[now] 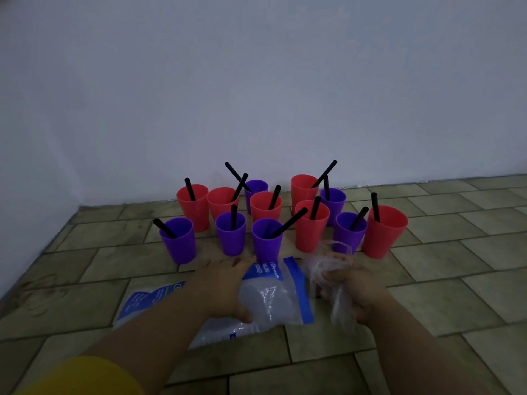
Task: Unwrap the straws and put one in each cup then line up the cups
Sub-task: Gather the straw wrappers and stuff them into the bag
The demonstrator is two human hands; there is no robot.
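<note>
Several red cups (385,230) and purple cups (230,232) stand clustered on the tiled floor near the wall, each with a black straw (288,223) leaning in it. In front of them lies a clear plastic bag with blue print (285,292). My left hand (225,286) rests on this bag, fingers spread forward and thumb pressing its near side. My right hand (350,286) grips a bunch of crumpled clear wrappers (322,266) just right of the bag.
A white wall rises behind the cups, meeting a side wall at the left corner. Brown floor tiles (442,303) stretch to the right and towards me. A second blue-printed plastic piece (148,300) lies under my left forearm.
</note>
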